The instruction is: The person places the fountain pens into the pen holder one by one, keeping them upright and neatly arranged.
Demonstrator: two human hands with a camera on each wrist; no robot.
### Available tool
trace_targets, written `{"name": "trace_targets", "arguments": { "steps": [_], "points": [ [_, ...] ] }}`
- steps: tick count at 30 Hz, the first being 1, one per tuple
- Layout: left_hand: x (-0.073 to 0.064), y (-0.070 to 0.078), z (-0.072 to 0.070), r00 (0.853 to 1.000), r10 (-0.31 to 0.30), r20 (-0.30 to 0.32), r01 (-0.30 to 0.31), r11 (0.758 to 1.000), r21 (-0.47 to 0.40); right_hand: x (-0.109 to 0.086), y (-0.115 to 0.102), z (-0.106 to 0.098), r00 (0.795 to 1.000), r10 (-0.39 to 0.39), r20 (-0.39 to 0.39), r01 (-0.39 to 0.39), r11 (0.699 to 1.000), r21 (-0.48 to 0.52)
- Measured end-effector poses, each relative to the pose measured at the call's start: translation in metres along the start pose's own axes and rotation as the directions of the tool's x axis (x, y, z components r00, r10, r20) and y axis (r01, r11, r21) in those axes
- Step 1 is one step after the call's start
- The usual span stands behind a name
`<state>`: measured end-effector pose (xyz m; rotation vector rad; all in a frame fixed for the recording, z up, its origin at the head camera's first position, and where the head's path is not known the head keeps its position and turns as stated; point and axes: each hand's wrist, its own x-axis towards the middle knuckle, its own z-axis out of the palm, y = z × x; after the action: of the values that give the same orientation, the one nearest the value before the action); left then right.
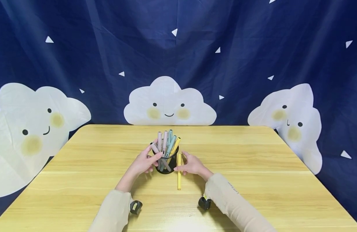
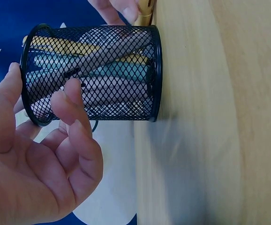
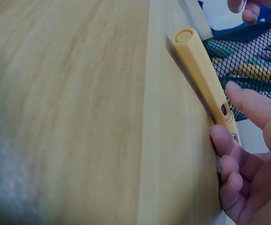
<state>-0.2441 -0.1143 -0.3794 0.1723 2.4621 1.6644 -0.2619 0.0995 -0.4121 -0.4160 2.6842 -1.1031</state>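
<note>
A black mesh pen holder (image 1: 166, 167) stands upright on the table with several capped pens in it: light purple (image 1: 165, 138), teal (image 1: 171, 145) and yellow ones. My left hand (image 1: 144, 162) grips the holder from the left; its thumb and fingers touch the rim and mesh side. To the right of the holder, a loose yellow pen (image 1: 179, 180) lies on the tabletop, pointing toward me. My right hand (image 1: 193, 165) has thumb and curled fingers around the middle of that pen. In the right wrist view, fingers (image 3: 224, 138) cover the pen's lower part.
The wooden table (image 1: 254, 161) reaches out to both sides. Behind it hangs a dark blue curtain (image 1: 239, 48) printed with smiling clouds and white triangles. Small black wrist cameras (image 1: 136, 207) sit by both sleeves.
</note>
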Motion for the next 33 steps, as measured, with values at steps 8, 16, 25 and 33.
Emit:
{"name": "trace_targets", "arguments": {
  "steps": [8, 16, 25, 33],
  "points": [
    [-0.0003, 0.0001, -0.0006, 1.000, 0.005, 0.008, -0.005, 1.000, -0.002, -0.0001, -0.0012, -0.0005, 1.000, -0.008, -0.010, 0.009, 0.999, 0.035],
    [-0.0020, 0.0021, -0.0009, 1.000, 0.005, 0.017, -0.005, 1.000, -0.007, 0.0011, -0.0001, 0.0011, 1.000, -0.014, -0.018, 0.014, 0.999, 0.044],
    [-0.0017, 0.0013, -0.0013, 1.000, -0.007, 0.009, 0.007, 1.000, 0.005, 0.0022, 0.0018, 0.0019, 0.999, 0.016, -0.042, -0.009, 0.988, 0.155],
    [-0.0019, 0.0007, -0.0012, 1.000, -0.007, 0.010, 0.008, 1.000, -0.003, 0.0043, 0.0050, 0.0021, 0.998, 0.059, -0.037, -0.046, 0.959, 0.281]
  ]
}}
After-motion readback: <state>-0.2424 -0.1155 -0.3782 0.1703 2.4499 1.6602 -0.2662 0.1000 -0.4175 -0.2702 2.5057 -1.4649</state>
